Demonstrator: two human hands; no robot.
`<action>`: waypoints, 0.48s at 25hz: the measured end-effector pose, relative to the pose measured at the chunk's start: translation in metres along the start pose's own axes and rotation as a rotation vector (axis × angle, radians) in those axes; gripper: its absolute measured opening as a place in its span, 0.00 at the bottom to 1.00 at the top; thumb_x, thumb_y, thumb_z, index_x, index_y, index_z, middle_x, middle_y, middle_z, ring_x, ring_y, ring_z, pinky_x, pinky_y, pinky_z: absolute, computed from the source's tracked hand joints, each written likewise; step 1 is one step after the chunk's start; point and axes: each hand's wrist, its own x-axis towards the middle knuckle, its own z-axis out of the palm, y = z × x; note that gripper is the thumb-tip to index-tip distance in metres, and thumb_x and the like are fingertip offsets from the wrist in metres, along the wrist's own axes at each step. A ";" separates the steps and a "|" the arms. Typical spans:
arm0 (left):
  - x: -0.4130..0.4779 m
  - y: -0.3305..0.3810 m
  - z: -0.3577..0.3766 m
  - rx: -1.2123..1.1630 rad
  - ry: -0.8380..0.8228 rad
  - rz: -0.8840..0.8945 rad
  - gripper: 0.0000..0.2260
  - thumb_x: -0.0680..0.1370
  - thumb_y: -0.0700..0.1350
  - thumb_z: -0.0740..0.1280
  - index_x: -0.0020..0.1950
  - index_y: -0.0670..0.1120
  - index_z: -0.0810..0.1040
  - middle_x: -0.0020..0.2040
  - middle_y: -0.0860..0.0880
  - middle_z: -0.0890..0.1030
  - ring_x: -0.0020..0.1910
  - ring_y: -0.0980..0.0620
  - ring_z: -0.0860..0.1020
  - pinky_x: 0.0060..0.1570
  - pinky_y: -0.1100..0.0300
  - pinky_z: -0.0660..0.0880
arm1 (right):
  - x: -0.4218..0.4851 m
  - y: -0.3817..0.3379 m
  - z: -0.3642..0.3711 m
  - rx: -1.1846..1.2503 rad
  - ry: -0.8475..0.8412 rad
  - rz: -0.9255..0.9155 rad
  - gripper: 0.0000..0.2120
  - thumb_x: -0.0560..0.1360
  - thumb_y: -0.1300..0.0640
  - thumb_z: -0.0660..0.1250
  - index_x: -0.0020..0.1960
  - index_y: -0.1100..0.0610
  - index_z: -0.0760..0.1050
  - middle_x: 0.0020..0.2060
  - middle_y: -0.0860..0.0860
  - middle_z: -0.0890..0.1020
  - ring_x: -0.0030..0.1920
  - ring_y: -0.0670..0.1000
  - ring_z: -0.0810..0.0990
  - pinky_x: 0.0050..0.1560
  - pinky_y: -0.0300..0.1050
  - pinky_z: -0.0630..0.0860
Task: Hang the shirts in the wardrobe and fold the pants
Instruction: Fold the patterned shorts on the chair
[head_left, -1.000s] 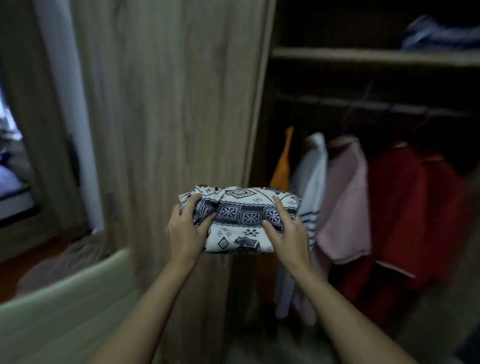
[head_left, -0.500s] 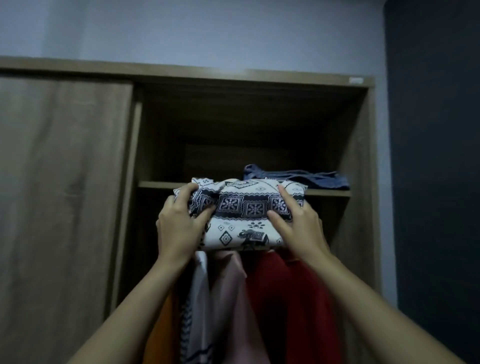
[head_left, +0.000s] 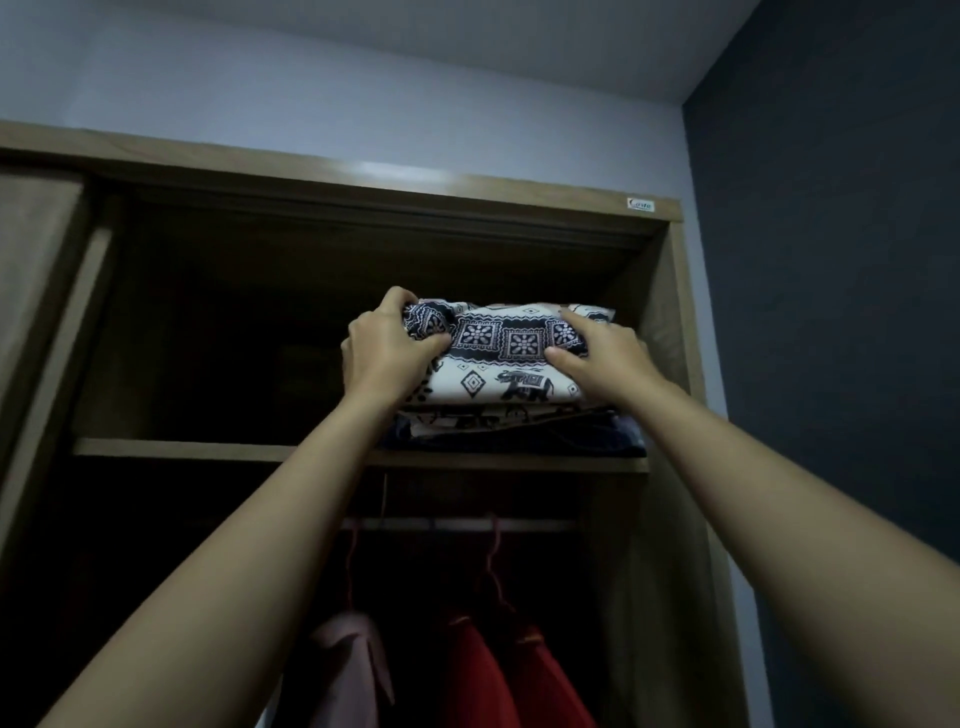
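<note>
Folded white pants with a navy elephant pattern (head_left: 501, 358) lie on top of a folded dark blue garment (head_left: 519, 439) on the wardrobe's upper shelf (head_left: 208, 450). My left hand (head_left: 387, 353) grips the pants' left end and my right hand (head_left: 602, 358) grips the right end, both arms stretched upward. Beneath the shelf, a pink shirt (head_left: 348, 670) and red shirts (head_left: 478, 675) hang from the rail (head_left: 452, 525).
The wardrobe's sliding door (head_left: 36, 280) covers the left side. The left part of the upper shelf is dark. A wardrobe side panel (head_left: 670, 364) stands right of the stack, with a dark blue wall (head_left: 831, 312) beyond.
Both hands have lifted the folded pants from chest height up onto the blue garment on the upper shelf, and the view has tilted upward.
</note>
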 end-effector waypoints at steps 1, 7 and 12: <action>0.012 -0.003 0.010 0.026 -0.027 -0.016 0.24 0.70 0.56 0.73 0.62 0.50 0.73 0.56 0.47 0.81 0.58 0.45 0.76 0.55 0.53 0.70 | 0.010 0.000 0.004 -0.021 -0.008 0.009 0.30 0.75 0.41 0.62 0.74 0.48 0.60 0.68 0.60 0.71 0.68 0.62 0.68 0.65 0.52 0.67; 0.030 -0.026 0.046 0.336 -0.410 -0.304 0.39 0.73 0.72 0.46 0.70 0.46 0.70 0.75 0.39 0.58 0.73 0.38 0.57 0.67 0.39 0.57 | 0.020 0.006 0.036 -0.353 -0.340 0.317 0.34 0.73 0.32 0.55 0.71 0.52 0.64 0.71 0.61 0.60 0.70 0.63 0.61 0.66 0.55 0.64; 0.020 -0.044 0.015 0.211 -0.608 0.438 0.28 0.71 0.71 0.56 0.67 0.61 0.71 0.69 0.52 0.71 0.67 0.51 0.69 0.66 0.46 0.66 | 0.009 0.011 0.027 -0.192 -0.241 -0.280 0.25 0.75 0.39 0.59 0.69 0.47 0.66 0.66 0.54 0.70 0.65 0.56 0.69 0.64 0.50 0.66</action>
